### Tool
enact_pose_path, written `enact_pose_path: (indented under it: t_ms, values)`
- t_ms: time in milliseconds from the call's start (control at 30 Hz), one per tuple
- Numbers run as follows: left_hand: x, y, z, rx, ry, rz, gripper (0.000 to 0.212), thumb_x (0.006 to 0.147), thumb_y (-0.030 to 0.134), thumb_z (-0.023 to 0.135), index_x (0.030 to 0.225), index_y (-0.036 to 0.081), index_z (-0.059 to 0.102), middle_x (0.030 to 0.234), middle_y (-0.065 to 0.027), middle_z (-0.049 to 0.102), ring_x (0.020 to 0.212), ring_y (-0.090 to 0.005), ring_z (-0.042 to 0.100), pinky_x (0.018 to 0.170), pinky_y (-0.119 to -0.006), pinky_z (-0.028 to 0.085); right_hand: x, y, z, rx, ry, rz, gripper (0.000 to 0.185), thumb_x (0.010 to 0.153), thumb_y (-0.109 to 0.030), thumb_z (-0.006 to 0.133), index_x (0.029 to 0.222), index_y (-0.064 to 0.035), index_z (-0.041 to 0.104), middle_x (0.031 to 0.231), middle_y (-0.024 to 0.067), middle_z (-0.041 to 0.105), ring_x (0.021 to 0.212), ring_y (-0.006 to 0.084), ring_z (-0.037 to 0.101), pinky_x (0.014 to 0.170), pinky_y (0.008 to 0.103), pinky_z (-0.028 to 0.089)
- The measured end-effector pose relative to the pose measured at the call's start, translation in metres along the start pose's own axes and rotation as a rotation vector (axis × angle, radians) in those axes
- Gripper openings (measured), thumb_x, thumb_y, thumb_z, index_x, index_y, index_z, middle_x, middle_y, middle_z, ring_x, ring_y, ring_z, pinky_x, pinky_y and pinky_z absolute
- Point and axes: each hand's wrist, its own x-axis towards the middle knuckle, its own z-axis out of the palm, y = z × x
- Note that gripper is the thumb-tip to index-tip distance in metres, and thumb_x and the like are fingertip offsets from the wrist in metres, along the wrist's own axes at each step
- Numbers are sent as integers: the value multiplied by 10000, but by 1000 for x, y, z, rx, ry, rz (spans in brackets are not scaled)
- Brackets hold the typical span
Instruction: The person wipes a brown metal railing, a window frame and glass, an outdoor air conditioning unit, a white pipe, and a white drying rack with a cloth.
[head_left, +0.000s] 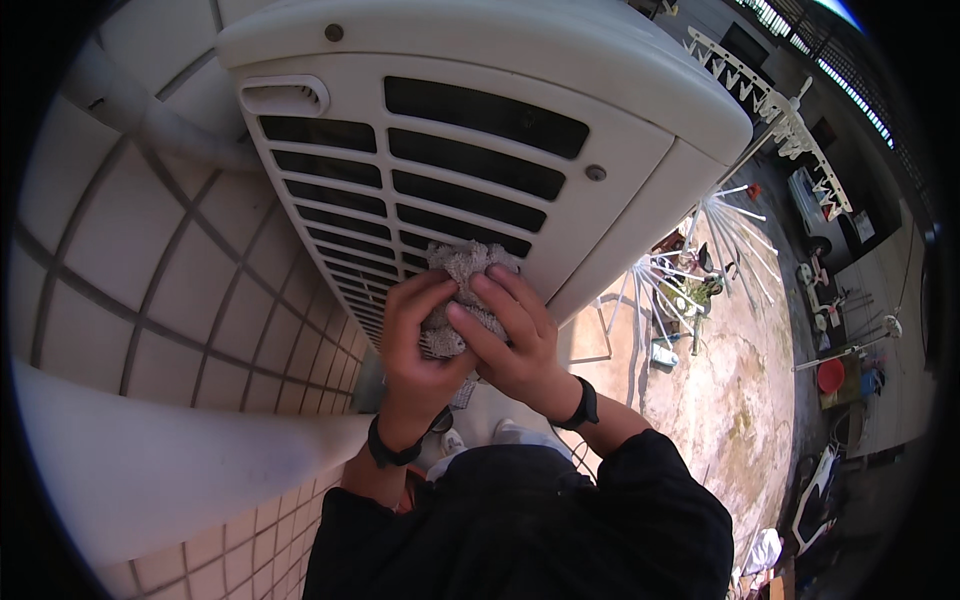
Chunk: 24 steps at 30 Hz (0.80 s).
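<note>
A bunched grey terry cloth (469, 266) is gripped between my two hands, against the slatted side grille (465, 196) of a white outdoor air-conditioner unit (480, 34). My left hand (416, 330) clasps the cloth from the left, fingers curled over its edge. From the right, my right hand (517, 330) presses it with spread fingertips. Both wrists wear black bands. A white plastic recessed handle (285, 96) sits at the grille's upper left corner, and a screw (595, 172) shows on the panel to the right. The lower slats are partly hidden behind my hands.
A tiled wall (232, 277) runs along the left, with a thick white pipe (187, 457) low in front of it. Right of the unit, white drying-rack rods (660, 289) and a clothes-peg hanger (787, 120) stand out above a sunlit concrete floor (720, 420). A red basin (830, 376) lies far right.
</note>
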Motion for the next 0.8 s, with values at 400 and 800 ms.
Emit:
enact_pose_path:
  t_ms: [400,800]
  values:
    - [-135,-69,13,-25,-241,-624,447,655,86,746,1022,11,502,847,-107,590,766,-200,589,682,-306,484,-152,-12,17,159,-569,118,451,683,-72,576,1131,-97,609,1008,69,574,950,233,560,836,347,477]
    - [-109,-27,31,-267,-151,-427,456,638,36,762,1027,20,523,1056,-143,540,911,-255,572,749,-328,481,-107,9,-24,23,-200,-87,378,728,-84,622,1080,-219,647,1130,11,563,1065,185,517,894,341,446]
